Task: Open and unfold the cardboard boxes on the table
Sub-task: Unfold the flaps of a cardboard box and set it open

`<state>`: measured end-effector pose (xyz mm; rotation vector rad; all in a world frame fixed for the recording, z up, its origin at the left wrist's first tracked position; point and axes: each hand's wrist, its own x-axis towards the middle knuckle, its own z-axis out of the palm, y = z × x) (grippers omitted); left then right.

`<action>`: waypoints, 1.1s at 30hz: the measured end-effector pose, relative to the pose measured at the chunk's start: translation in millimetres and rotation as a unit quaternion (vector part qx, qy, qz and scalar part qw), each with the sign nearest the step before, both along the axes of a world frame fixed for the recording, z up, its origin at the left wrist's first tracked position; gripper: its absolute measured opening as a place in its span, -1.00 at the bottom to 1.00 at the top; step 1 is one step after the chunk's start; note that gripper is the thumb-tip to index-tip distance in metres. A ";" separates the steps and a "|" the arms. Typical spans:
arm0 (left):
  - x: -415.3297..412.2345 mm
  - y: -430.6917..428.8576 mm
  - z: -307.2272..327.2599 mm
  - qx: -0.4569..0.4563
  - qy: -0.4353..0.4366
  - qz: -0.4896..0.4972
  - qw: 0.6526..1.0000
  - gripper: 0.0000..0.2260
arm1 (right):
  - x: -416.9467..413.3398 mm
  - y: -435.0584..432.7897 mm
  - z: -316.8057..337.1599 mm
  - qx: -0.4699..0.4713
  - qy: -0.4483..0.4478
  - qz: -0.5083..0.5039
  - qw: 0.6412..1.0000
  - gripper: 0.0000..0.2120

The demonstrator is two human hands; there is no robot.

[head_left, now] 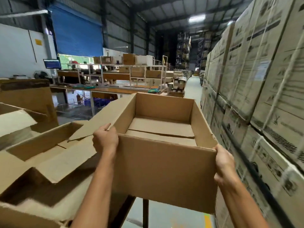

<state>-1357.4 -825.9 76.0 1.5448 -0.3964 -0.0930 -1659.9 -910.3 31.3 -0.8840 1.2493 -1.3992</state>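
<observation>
Fingers (106,126) of left hand (105,139), right hand (224,163) curled round cardboard box (164,170) corners; aisle (192,86) ahead

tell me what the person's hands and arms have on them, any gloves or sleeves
Nothing is worn that shows. The left hand and right hand are bare, with no gloves, rings, watch or bands. The left forearm and right forearm are bare too, with no sleeve in view.

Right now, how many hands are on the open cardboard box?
2. The left hand grips the rim at the near left corner of the cardboard box; the right hand holds the near right corner. No other hand shows.
</observation>
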 end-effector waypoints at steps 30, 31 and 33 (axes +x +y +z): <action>72.7 -576.1 -135.7 0.040 0.051 0.007 0.998 -0.76 | 83.0 -651.7 -103.5 0.104 0.229 0.050 0.967 -0.65; 79.3 -581.1 -138.4 0.049 0.050 0.010 0.997 -0.76 | 94.3 -663.0 -104.3 0.110 0.240 0.066 0.962 -0.64; 100.0 -589.9 -148.2 0.061 0.053 0.011 0.997 -0.74 | 117.6 -686.6 -109.1 0.107 0.255 0.107 0.955 -0.65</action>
